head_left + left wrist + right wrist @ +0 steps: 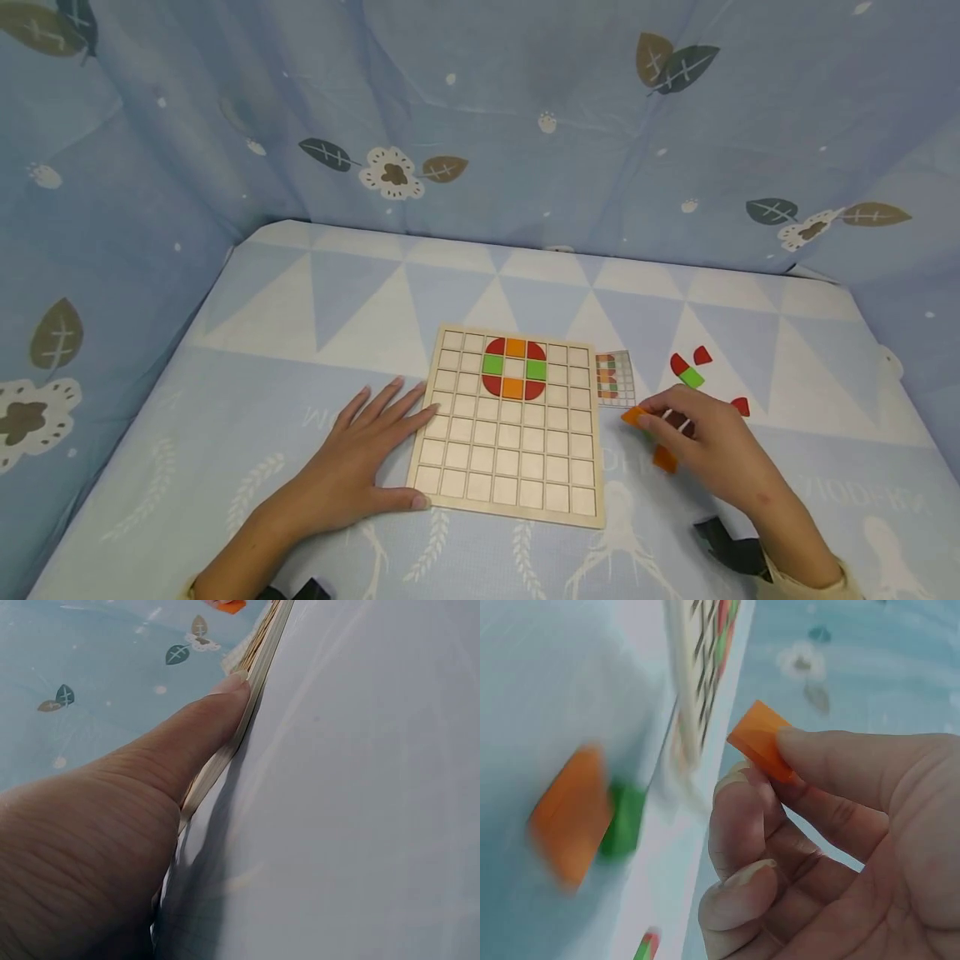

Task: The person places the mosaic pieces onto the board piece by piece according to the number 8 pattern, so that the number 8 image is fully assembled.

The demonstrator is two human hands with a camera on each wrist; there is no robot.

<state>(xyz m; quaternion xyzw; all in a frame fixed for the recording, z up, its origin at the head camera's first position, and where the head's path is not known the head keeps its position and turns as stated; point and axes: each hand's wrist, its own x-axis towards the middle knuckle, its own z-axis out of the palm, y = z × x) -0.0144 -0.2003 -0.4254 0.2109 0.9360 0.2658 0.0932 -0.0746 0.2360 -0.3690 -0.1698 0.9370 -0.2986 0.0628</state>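
My right hand (716, 446) is raised a little over the table to the right of the board, pinching an orange square tile (759, 739) between thumb and fingers. The wooden grid board (517, 467) lies flat at the middle. Near its top edge, red rounded pieces (495, 347), orange tiles (513, 388) and green tiles (492, 364) form a ring around one bare cell. My left hand (352, 479) lies with spread fingers along the board's left side, the thumb (217, 705) touching the board's edge.
A printed pattern card (624, 379) lies against the board's right side, partly covered. Loose red pieces (702, 356) and a green tile (692, 377) lie beyond my right hand. Under that hand are another orange tile (664, 459) and a green one (624, 821). A patterned curtain (480, 125) closes the back.
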